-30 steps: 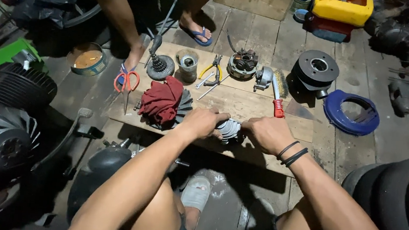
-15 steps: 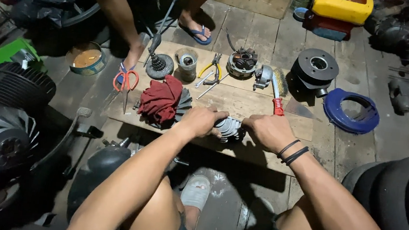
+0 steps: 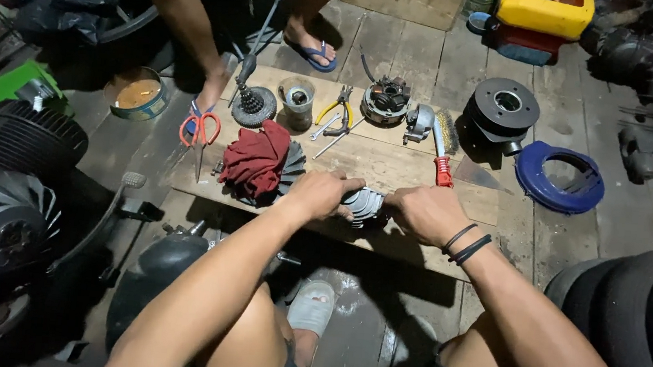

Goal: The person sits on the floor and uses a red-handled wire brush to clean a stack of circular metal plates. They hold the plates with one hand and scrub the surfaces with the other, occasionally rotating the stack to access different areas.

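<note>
Finned grey metal part (image 3: pixel 362 205), on the wooden board (image 3: pixel 391 162) between both sets of fingers: left hand (image 3: pixel 324 193) and right hand (image 3: pixel 422 211) curled closed on its ends; likely heavy, rigid, sharp-ribbed, best gripped endwise.

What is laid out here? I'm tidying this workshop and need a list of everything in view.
finned metal part: one, grey, on the wooden board, between both hands
red rag: one, left of the hands
scissors: one, orange handles, board's left end
pliers: one, yellow handles, far side
wire brush: one, red handle
blue ring cover: one, on the floor right
round tin: one, far left
another person's hand: one, far side
left hand: on the part
right hand: on the part, black wristbands
</note>
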